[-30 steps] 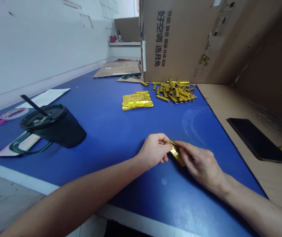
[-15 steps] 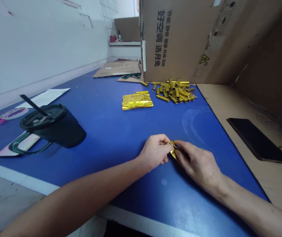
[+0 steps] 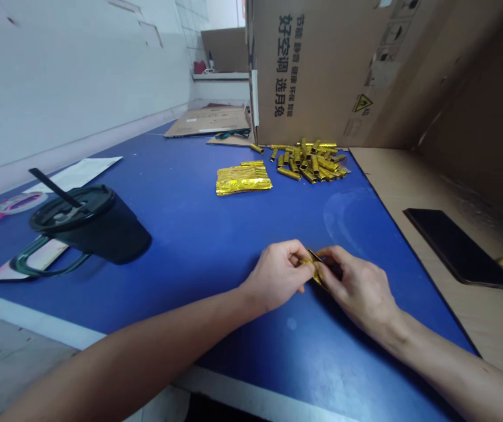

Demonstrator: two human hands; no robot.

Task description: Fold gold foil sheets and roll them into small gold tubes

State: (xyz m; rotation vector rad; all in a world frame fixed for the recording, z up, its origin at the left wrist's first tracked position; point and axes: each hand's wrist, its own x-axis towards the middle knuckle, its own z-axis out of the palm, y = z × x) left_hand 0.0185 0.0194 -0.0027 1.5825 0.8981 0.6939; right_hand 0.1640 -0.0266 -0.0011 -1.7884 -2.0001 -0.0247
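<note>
My left hand [image 3: 278,275] and my right hand [image 3: 357,287] meet low on the blue table mat [image 3: 181,281]. Fingertips of both pinch a small strip of gold foil [image 3: 316,268], and the fingers hide most of it. Farther up the mat lies a heap of several rolled gold foil tubes [image 3: 311,163]. To the left of that heap sits a flat stack of crinkled gold foil strips [image 3: 243,179]. Neither hand touches the heap or the stack.
A black tumbler [image 3: 93,225] with a straw and green handle stands at left, near white paper [image 3: 75,174] and pink-handled tape [image 3: 16,203]. A printed cardboard box [image 3: 313,70] rises behind the heap. A black phone [image 3: 461,248] lies on cardboard at right.
The gold foil strip now looks shorter and more tucked between my fingers. My hands have drawn closer together around it. The whole scene has shifted slightly in view.
</note>
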